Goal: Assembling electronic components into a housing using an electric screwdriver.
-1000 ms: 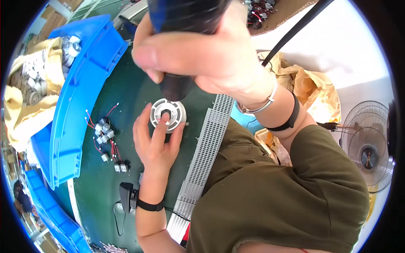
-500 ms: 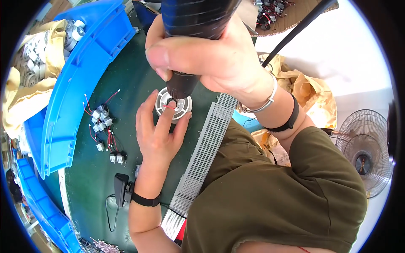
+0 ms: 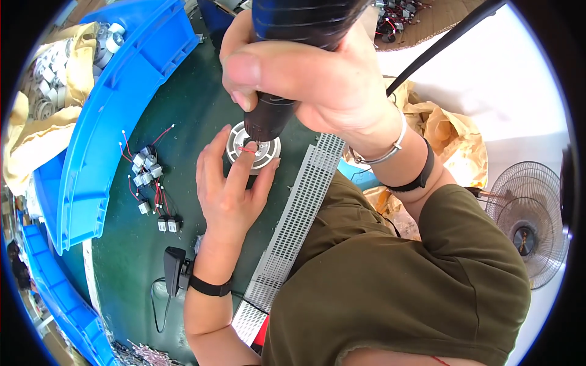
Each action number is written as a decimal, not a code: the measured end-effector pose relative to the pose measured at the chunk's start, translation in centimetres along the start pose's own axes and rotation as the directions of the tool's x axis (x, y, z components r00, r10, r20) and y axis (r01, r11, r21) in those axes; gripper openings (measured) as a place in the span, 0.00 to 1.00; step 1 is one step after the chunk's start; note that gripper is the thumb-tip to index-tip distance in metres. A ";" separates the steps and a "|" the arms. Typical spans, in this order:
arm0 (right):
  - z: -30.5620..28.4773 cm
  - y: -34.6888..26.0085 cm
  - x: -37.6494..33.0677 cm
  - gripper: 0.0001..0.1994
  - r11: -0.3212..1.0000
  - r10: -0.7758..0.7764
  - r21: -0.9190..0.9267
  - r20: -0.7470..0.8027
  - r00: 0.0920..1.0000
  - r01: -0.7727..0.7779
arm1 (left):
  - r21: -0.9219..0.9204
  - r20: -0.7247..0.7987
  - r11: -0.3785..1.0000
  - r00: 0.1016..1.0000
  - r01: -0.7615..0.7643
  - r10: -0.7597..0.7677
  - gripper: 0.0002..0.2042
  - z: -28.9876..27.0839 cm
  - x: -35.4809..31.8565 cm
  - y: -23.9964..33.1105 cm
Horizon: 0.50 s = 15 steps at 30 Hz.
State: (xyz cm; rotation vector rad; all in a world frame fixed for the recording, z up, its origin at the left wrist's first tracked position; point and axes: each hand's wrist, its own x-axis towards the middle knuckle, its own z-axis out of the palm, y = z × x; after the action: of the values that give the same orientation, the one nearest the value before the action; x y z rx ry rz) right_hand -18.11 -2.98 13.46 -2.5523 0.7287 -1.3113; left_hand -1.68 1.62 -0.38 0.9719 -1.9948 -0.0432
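My right hand (image 3: 305,79) grips a black electric screwdriver (image 3: 278,67) held upright, its tip down on a round silver motor part (image 3: 251,146) lying on the dark green table (image 3: 183,110). My left hand (image 3: 229,189) rests on the table just below that part, fingers spread around its near edge and steadying it. A thin red wire crosses the part near my fingertips. A black cable (image 3: 445,43) runs from the screwdriver toward the upper right.
Several small motors with red and black wires (image 3: 149,183) lie left of my hand. A blue bin (image 3: 110,116) holding more parts stands at left. A white perforated strip (image 3: 296,213) edges the table, a black gadget (image 3: 175,268) lies near my wrist, and a fan (image 3: 528,222) stands at right.
The screwdriver tip has stayed on the round part while my view shifted slightly. My left fingers have moved up closer around the part.
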 end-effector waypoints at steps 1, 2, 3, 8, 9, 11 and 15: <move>0.1 0.1 0.0 0.04 1.000 0.001 0.001 0.001 1.000 -0.001 | 0.000 0.000 1.000 1.000 0.002 -0.002 0.19 0.1 0.0 0.0; 0.2 0.2 0.0 0.04 1.000 -0.008 0.011 -0.010 1.000 0.008 | -0.008 -0.004 1.000 1.000 0.005 -0.005 0.19 0.1 0.0 0.0; 0.3 0.3 0.0 0.04 1.000 -0.016 0.021 -0.021 1.000 0.017 | -0.015 -0.007 1.000 1.000 0.008 -0.008 0.19 0.1 0.0 0.0; 0.7 -0.2 -0.7 0.05 0.824 0.314 0.516 -0.067 0.947 -0.236 | -0.012 -0.002 1.000 1.000 0.004 -0.004 0.18 0.0 0.0 -0.1; 0.9 -0.3 -0.9 0.05 0.415 0.552 0.863 0.015 0.833 -0.290 | -0.015 -0.002 1.000 1.000 0.005 -0.005 0.18 0.0 0.0 -0.1; 0.0 0.3 -0.5 0.05 0.801 0.302 0.559 -0.072 0.951 -0.212 | -0.059 0.014 0.997 0.999 0.042 -0.041 0.18 -0.2 0.1 -0.1; -0.1 0.0 0.0 0.05 0.984 0.076 0.167 -0.073 0.994 -0.063 | -0.132 0.029 0.984 0.993 0.120 -0.117 0.17 -0.2 -0.1 0.0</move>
State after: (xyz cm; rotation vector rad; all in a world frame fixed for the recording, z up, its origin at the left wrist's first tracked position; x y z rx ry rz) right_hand -18.23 -3.02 13.54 -2.3368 0.6865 -1.3944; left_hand -1.50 1.73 -0.32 1.0061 -1.9246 -0.2509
